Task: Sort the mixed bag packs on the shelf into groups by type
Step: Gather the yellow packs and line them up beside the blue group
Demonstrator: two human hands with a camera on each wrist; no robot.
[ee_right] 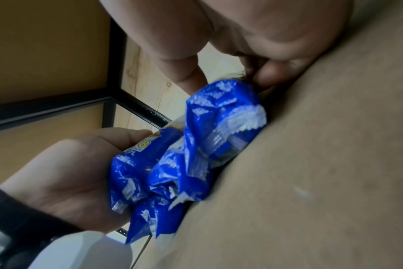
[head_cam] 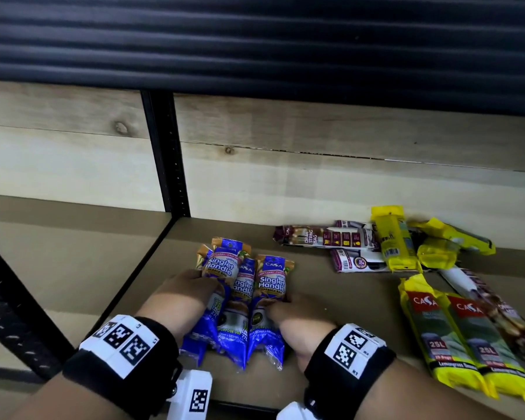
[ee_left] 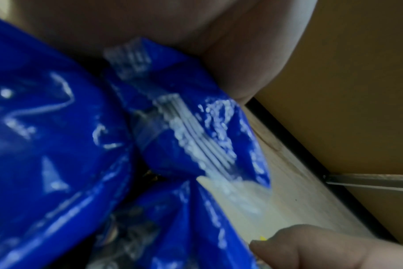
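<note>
Several blue "Singlet Handle" garbage bag packs (head_cam: 244, 294) lie bunched side by side on the brown shelf board (head_cam: 340, 295). My left hand (head_cam: 206, 283) grips the bunch from its left side, thumb over the top pack. From the other side my right hand (head_cam: 282, 307) holds the rightmost pack with curled fingers. The right wrist view shows the crinkled blue packs (ee_right: 207, 145) squeezed between my left hand (ee_right: 65, 169) and my right fingers (ee_right: 184, 60). The blue film (ee_left: 58, 145) fills the left wrist view, blurred.
Maroon draw-string bag packs (head_cam: 325, 237) and yellow packs (head_cam: 396, 241) lie mixed at the back right. Two yellow CASA 25L packs (head_cam: 461, 338) lie side by side at the front right. A black upright post (head_cam: 167, 153) stands at the back left, with bare board left of it.
</note>
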